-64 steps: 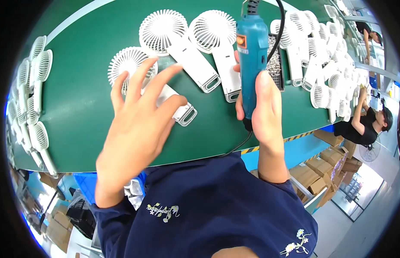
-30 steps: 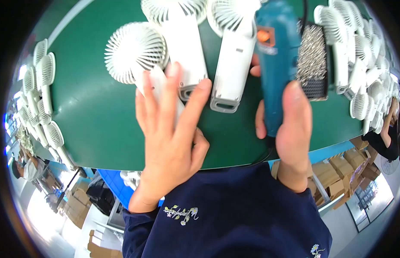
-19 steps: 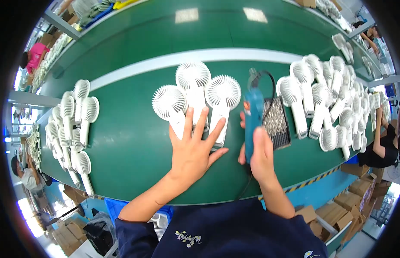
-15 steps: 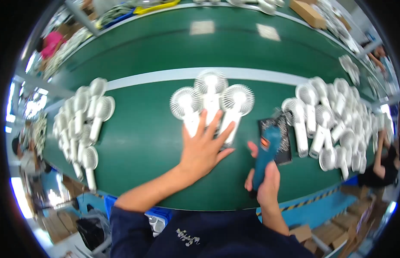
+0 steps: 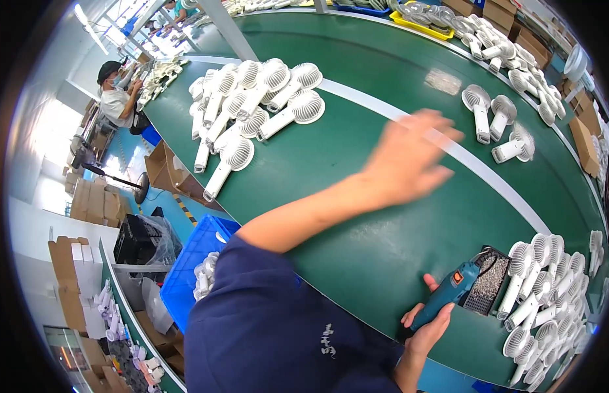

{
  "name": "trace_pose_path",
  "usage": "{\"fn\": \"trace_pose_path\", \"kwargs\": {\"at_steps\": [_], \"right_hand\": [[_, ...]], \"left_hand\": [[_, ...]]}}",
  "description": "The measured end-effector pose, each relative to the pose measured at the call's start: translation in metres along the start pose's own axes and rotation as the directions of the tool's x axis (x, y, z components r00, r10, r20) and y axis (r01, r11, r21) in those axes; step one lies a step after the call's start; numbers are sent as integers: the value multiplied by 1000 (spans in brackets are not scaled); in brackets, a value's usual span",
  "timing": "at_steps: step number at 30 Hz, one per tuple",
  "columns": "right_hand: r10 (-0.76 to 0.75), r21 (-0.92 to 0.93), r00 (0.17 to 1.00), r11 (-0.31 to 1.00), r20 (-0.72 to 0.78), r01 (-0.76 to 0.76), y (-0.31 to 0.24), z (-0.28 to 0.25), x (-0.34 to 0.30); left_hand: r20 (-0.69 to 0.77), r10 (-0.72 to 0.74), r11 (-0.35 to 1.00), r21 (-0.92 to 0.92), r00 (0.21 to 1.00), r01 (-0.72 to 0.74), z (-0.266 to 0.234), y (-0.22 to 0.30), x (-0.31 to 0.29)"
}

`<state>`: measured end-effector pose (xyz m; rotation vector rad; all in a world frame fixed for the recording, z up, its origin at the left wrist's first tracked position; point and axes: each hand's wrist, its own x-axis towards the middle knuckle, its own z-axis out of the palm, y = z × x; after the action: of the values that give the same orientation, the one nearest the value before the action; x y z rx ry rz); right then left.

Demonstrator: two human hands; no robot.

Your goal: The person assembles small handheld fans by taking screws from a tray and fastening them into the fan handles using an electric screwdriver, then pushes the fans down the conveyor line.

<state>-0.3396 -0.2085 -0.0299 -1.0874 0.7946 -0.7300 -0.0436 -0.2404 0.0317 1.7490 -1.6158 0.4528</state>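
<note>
I read this as the gap between two units: the tool is parked and the free hand is going out for more work. My left hand (image 5: 409,157) is stretched over the middle of the green conveyor table (image 5: 357,216), fingers spread wide and empty, blurred, touching nothing. It is nearest the three white handheld fans (image 5: 498,124) lying loose just beyond it, toward the far edge past the pale stripe; those look like the ones to be picked from.

My right hand (image 5: 425,327) sits at the near edge, wrapped around the handle of the teal electric screwdriver (image 5: 445,298), whose nose rests on the belt just beside a dark parts tray (image 5: 489,280).

By my judgement, the next move calls for closing the left hand on one fan handle and drawing it back toward the screwdriver, laid flat so the bit can reach it.

Counts: one screwdriver, one tray, three loose fans. The left pile of fans (image 5: 252,105) holds about a dozen; the right pile of fans (image 5: 547,288) at the near right corner holds roughly a dozen too, overlapping too much to count exactly.
</note>
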Motion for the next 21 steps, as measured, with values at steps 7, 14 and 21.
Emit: {"fn": "trace_pose_path", "kwargs": {"at_steps": [7,14,21], "right_hand": [[80,-97,985,993,152,-66,-9,-5,7],[90,-255,983,966,161,-47,-10,7,7],[71,-350,989,937,126,-23,-10,11,7]], "left_hand": [[-181,-624,519,631,760,577,-86,-144,-138],[-71,-565,658,563,822,500,-58,-159,-120],[1,-717,546,622,697,561,-62,-188,-85]]}}
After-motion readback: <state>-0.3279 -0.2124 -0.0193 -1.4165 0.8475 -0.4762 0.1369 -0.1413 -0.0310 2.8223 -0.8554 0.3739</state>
